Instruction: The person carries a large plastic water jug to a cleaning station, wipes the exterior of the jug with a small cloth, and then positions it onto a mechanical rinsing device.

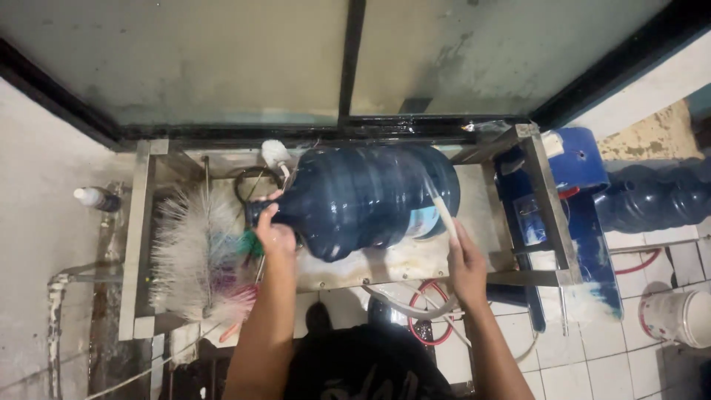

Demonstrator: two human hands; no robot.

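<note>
Lying on its side across a steel washing frame (145, 237) beneath a glass partition: a large blue water jug (370, 198), neck pointing left. Left of it, a big white bristle brush (194, 255) mounted in the frame. Clamped around the jug's neck, left hand (275, 235), fingers curled tight. Closed around a pale hose (443, 211) running over the jug's base end, right hand (466, 263). Further right, more blue jugs (652, 196) and a white bucket (678, 317) on the tiled floor.
</note>
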